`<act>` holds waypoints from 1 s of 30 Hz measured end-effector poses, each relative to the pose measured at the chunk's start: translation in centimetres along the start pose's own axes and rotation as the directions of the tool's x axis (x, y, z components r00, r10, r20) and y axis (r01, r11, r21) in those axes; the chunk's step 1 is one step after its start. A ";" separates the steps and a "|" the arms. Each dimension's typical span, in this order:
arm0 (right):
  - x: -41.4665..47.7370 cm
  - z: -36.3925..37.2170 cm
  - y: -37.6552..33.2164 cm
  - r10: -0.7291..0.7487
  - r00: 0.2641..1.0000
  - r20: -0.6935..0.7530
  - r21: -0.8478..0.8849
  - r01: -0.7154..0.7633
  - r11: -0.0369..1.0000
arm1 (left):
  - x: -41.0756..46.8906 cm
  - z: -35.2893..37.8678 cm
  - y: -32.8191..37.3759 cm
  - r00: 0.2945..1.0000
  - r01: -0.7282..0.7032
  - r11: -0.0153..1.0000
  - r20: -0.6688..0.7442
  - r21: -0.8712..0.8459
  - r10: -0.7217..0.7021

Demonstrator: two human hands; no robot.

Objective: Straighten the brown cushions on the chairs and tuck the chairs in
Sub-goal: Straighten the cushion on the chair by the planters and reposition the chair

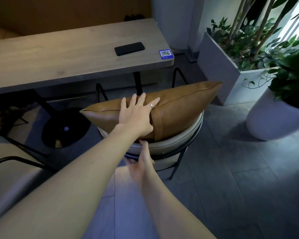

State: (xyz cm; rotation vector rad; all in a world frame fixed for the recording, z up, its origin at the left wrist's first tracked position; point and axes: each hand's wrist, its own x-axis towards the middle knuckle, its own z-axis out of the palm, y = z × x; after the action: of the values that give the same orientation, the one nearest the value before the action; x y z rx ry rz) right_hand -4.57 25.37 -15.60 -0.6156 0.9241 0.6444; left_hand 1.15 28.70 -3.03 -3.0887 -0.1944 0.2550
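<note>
A brown leather cushion (181,107) stands on its long edge against the curved backrest of a beige chair (164,147) with thin black legs. The chair is pulled out a little from the wooden table (62,54). My left hand (136,116) lies flat on the cushion's upper middle, fingers spread, a ring on one finger. My right hand (141,166) is lower, at the back of the chair's backrest, its thumb touching the cushion's bottom edge and its fingers curled under the rim.
A black phone (129,48) and a blue QR sticker (166,54) lie on the table. A grey planter (219,69) and a round white pot (273,118) with plants stand to the right. Another beige chair (12,166) is at the left. The table's black round base (66,128) is under it.
</note>
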 end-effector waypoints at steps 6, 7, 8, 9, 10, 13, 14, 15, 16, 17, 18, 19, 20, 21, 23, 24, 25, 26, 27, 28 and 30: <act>-2.2 -3.8 -2.8 0.129 0.983 0.130 -0.506 -0.046 0.861 | 0.6 0.2 -1.0 0.999 -0.005 0.996 -0.032 -0.085 0.002; -2.4 -5.0 -4.1 0.096 0.989 0.110 -0.553 -0.020 0.833 | 0.6 0.2 -0.9 1.000 -0.003 0.996 -0.027 -0.095 0.000; -2.6 -5.9 -5.7 0.048 0.995 0.092 -0.572 0.014 0.820 | 0.5 0.1 -0.8 1.000 0.007 0.994 -0.007 -0.107 -0.008; -2.4 -6.5 -7.2 -0.010 0.997 0.077 -0.572 0.052 0.818 | 0.4 -0.3 -0.6 0.999 0.022 0.992 0.027 -0.125 -0.019; -2.4 -6.9 -8.8 -0.058 0.996 0.061 -0.560 0.082 0.825 | 0.5 -0.7 -0.2 0.997 0.042 0.989 0.066 -0.143 -0.033; -2.3 -6.7 -12.2 -0.101 0.994 0.037 -0.557 0.105 0.824 | 1.4 -2.5 1.4 0.978 0.096 0.982 0.196 -0.161 -0.063; -2.3 -6.6 -12.9 -0.098 0.995 0.022 -0.581 0.092 0.809 | 1.8 -3.0 2.1 0.969 0.114 0.980 0.237 -0.163 -0.073; -2.2 -6.6 -13.4 -0.110 0.994 0.006 -0.602 0.092 0.793 | 2.3 -3.4 2.8 0.962 0.131 0.976 0.259 -0.171 -0.084; -2.2 -6.6 -13.8 -0.139 0.990 -0.011 -0.614 0.103 0.782 | 2.8 -3.7 3.4 0.962 0.142 0.972 0.256 -0.185 -0.092; -2.1 -6.9 -14.1 -0.176 0.984 -0.025 -0.611 0.124 0.782 | 3.2 -3.8 3.9 0.969 0.143 0.970 0.229 -0.198 -0.096; -2.0 -7.1 -14.5 -0.198 0.980 -0.025 -0.602 0.143 0.786 | 3.6 -3.7 4.5 0.978 0.133 0.970 0.188 -0.203 -0.094; -1.8 -7.3 -15.0 -0.199 0.980 -0.019 -0.597 0.148 0.789 | 3.9 -3.4 5.1 0.986 0.115 0.974 0.145 -0.197 -0.087; -1.7 -7.2 -15.6 -0.186 0.983 -0.008 -0.592 0.145 0.793 | 4.3 -3.1 5.8 0.991 0.096 0.978 0.112 -0.185 -0.076; -1.5 -7.0 -16.1 -0.166 0.986 0.004 -0.588 0.137 0.798 | 4.6 -2.8 6.5 0.994 0.083 0.981 0.091 -0.175 -0.068; -1.0 -6.5 -17.1 -0.148 0.988 0.033 -0.590 0.139 0.795 | 5.3 -2.1 7.8 0.996 0.072 0.983 0.064 -0.169 -0.062; -0.9 -6.0 -17.4 -0.146 0.988 0.041 -0.604 0.141 0.784 | 5.7 -1.9 8.2 0.996 0.075 0.982 0.050 -0.176 -0.067; -0.8 -5.6 -17.5 -0.149 0.988 0.043 -0.614 0.144 0.776 | 6.1 -1.7 8.5 0.996 0.082 0.979 0.036 -0.188 -0.076; -0.6 -5.2 -17.6 -0.155 0.987 0.040 -0.612 0.147 0.777 | 6.4 -1.5 8.6 0.996 0.088 0.976 0.021 -0.197 -0.086; -0.5 -4.8 -17.5 -0.165 0.986 0.031 -0.608 0.149 0.780 | 6.6 -1.3 8.5 0.996 0.093 0.975 0.006 -0.200 -0.093; -0.6 -4.4 -17.4 -0.182 0.983 0.016 -0.605 0.154 0.781 | 6.7 -1.1 8.3 0.995 0.094 0.975 -0.008 -0.199 -0.097; -0.4 -3.9 -17.0 -0.229 0.973 -0.020 -0.614 0.169 0.771 | 6.7 -0.9 8.0 0.994 0.094 0.978 -0.031 -0.188 -0.102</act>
State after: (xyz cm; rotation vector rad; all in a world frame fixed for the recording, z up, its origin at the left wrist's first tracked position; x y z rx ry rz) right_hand 5.61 11.36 -13.61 -1.3219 0.7105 0.7268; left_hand 8.82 21.61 -3.58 -3.2531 -0.3904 0.1799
